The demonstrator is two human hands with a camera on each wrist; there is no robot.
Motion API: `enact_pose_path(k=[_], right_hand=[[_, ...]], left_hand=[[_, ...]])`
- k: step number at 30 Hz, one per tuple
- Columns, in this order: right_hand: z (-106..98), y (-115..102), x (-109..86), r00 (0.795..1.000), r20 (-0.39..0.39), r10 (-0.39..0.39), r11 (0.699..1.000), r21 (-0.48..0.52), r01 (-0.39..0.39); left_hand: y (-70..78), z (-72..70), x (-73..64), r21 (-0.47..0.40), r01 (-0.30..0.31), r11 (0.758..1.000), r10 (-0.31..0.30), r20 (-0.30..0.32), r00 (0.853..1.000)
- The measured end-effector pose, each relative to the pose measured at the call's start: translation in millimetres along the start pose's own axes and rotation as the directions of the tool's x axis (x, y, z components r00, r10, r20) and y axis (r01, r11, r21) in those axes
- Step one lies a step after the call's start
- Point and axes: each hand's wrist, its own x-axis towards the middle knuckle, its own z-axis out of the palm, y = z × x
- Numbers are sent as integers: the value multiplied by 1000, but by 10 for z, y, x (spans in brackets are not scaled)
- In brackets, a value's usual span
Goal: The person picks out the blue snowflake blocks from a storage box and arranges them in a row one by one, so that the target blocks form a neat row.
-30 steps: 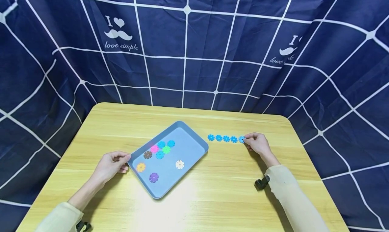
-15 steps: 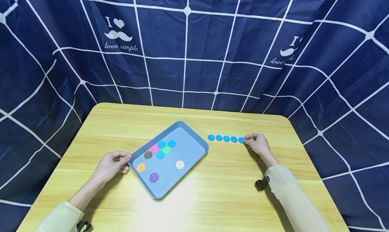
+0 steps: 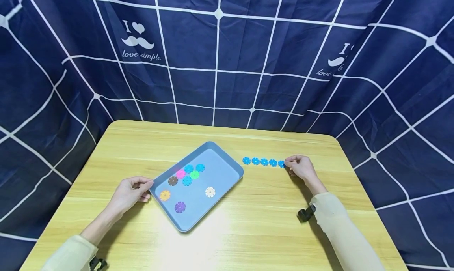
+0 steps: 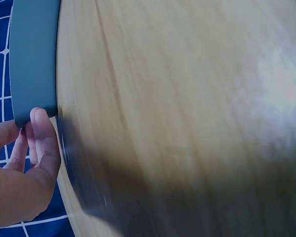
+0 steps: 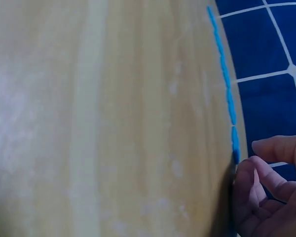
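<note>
A blue-grey tray [image 3: 221, 178] lies slantwise on the table, holding several flower-shaped discs, among them a purple disc [image 3: 179, 207], an orange disc [image 3: 164, 195] and a cream disc [image 3: 210, 192]. My left hand [image 3: 129, 194] pinches the tray's left corner between thumb and fingers, which the left wrist view also shows. Right of the tray, several blue discs [image 3: 264, 162] form a straight row flat on the table. At its right end, my right hand [image 3: 300, 168] has its fingertips at the last disc [image 3: 281, 164]. In the right wrist view, a gap shows between the fingers, with nothing held.
The wooden table [image 3: 248, 239] has rounded far corners. A dark blue curtain [image 3: 191, 85] with white grid lines surrounds it at the back and sides. Inside the tray, pink, brown, green and blue discs cluster toward the left.
A second ago the last blue disc was tilted in the right fingers; it now lies flat, level with the row. The left hand and the tray have stayed put.
</note>
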Motion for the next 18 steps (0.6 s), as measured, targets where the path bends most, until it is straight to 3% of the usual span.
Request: enact_pose_path(k=[5, 18], right_hand=[[-19, -44, -36, 1000, 28, -10, 997, 76, 8], [94, -317, -184, 989, 75, -124, 986, 124, 114]], left_hand=[[0, -2, -5, 5, -5, 1000, 5, 0, 1000], [-2, 5, -14, 10, -5, 1000, 5, 0, 1000]])
